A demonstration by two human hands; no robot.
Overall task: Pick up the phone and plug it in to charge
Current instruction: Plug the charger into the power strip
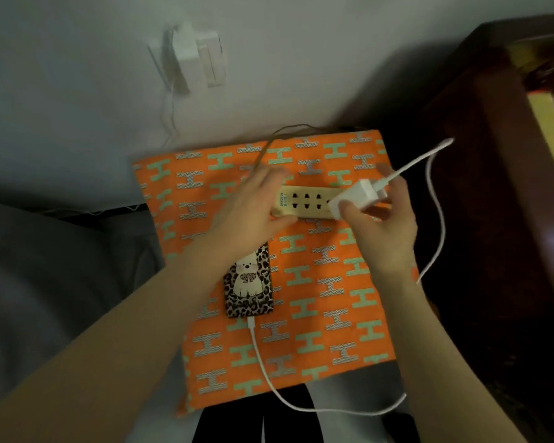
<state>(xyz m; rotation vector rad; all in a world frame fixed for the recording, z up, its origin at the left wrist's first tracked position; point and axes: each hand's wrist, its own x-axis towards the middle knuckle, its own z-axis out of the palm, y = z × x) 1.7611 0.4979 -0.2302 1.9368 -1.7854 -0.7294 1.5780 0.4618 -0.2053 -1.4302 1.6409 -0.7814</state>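
Observation:
A phone in a leopard-print case with a cartoon animal lies face down on an orange patterned cushion. A white cable is plugged into its near end and loops round to the right. Farther back on the cushion lies a beige power strip. My left hand grips its left end. My right hand holds a white charger adapter tilted over the strip's right end; whether its prongs are in a socket is hidden.
A white wall outlet with a plug and thin cords is on the wall behind. Dark wooden furniture stands close on the right. Grey bedding lies to the left. The strip's brown cord runs off the cushion's back edge.

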